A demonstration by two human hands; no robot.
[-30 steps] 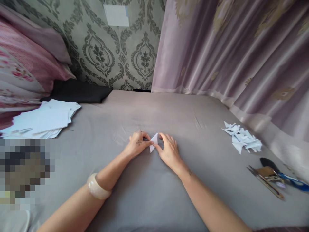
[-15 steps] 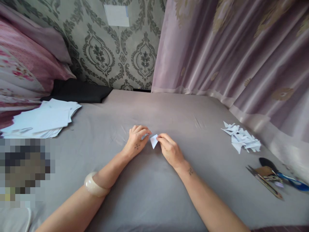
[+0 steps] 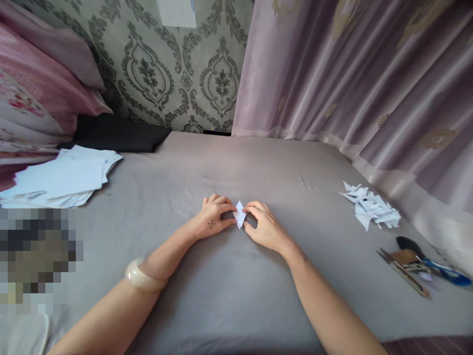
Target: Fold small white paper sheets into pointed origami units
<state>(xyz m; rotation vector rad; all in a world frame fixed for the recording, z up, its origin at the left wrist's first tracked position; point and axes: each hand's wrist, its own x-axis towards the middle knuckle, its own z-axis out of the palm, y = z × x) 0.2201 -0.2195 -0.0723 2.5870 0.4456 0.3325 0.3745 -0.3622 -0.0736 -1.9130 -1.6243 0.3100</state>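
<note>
Evenly matched, the two hands meet near the middle of the frame over a small white folded paper (image 3: 240, 216), a diamond shape with one point toward the top and another toward the bottom. The left hand (image 3: 213, 217) has its fingers clamped on the paper's left corner and lower left edge; the right hand (image 3: 266, 228) has its fingers clamped on the right side, forefinger above and thumb below, with a rounded gap behind the fingertips. Whether the paper rests on the grey sheet (image 3: 229, 296) beneath, I cannot tell. A pale, glossy bangle (image 3: 142, 277) circles the left forearm. At the left of the frame lies an uneven stack of white paper sheets (image 3: 62, 175), just in front of a black folded cloth (image 3: 118, 133), with pink floral bedding (image 3: 33, 98) at the upper left. Toward the right edge sits a heap of folded white paper pieces (image 3: 373, 207), and below it a cluster of tools, among them a slim pencil-like tool (image 3: 410, 280) and a blue handle (image 3: 460, 281). Patterned wallpaper (image 3: 185, 74) fills the upper middle; a mauve curtain (image 3: 314, 74) hangs across the upper right.
</note>
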